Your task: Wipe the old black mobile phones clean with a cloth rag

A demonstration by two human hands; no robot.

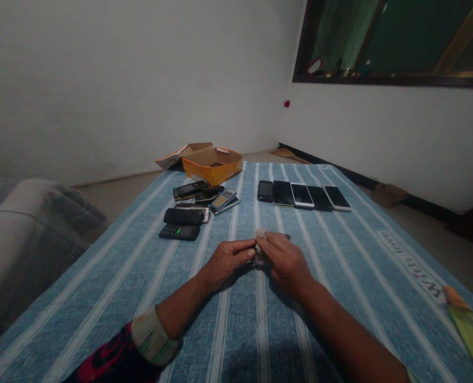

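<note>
My left hand (228,260) and my right hand (282,258) meet over the middle of the striped cloth. My right hand pinches a crumpled whitish cloth or tissue (259,233). The fingers and thumb of my left hand are pressed together at its left side, and what they grip is mostly hidden. Below the whitish piece, something greyish shows between the hands. A small dark end (288,236) sticks out behind my right hand; its kind cannot be made out.
At the back left stands an open orange cardboard box (216,173). Several phones, including a black keypad phone (179,232), lie loosely before it. Several smartphones form a row at right, one white-framed (302,196). A yellow-green item (470,332) lies at the right edge.
</note>
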